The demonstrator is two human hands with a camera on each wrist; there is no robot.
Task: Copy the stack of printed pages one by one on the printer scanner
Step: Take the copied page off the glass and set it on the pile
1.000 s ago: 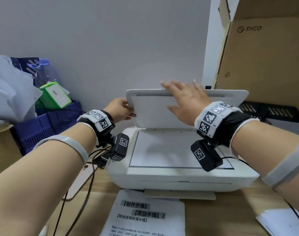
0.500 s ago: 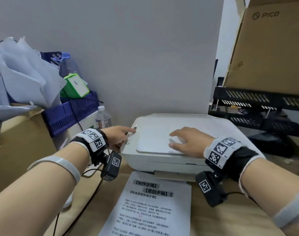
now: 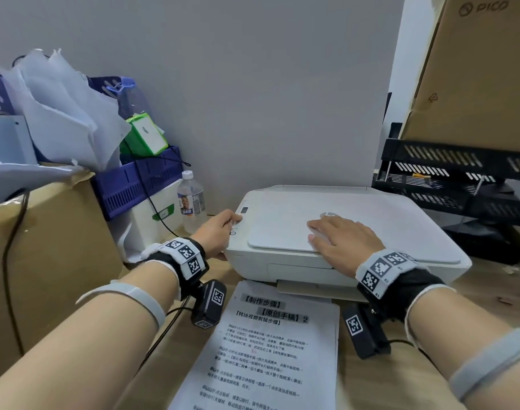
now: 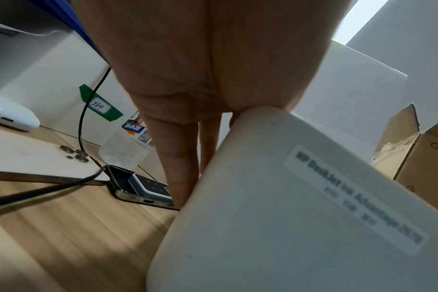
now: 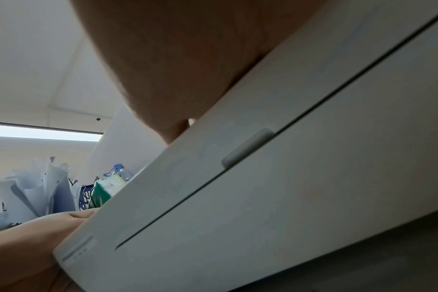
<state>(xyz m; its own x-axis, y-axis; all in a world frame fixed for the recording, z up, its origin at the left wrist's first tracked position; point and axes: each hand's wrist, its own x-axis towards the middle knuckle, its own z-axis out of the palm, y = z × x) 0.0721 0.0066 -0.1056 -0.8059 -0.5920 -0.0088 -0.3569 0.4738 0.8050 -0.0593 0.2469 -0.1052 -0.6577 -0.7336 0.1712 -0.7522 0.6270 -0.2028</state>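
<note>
The white printer (image 3: 385, 226) sits at the middle of the desk with its scanner lid down. My right hand (image 3: 338, 241) lies flat on the lid, fingers straight. At the printer's front left corner my left hand (image 3: 223, 227) has its index fingertip on the control panel beside the small display. In the left wrist view the other fingers (image 4: 180, 158) hang down along the printer's side (image 4: 288, 217). The right wrist view has my palm (image 5: 175, 59) on the lid's front edge (image 5: 288, 168). A stack of printed pages (image 3: 270, 359) lies face up in front of the printer.
A water bottle (image 3: 191, 199) stands left of the printer, by a blue basket (image 3: 140, 184) on a white box. A cardboard box (image 3: 45, 247) fills the left. Black letter trays (image 3: 459, 179) and a large carton (image 3: 474, 69) stand at the right. A phone (image 4: 143, 189) and cables lie by the left hand.
One second ago both hands held the lid raised over the glass. The lid has come down shut, the right hand now lies flat on it, and the left hand has moved to the control panel.
</note>
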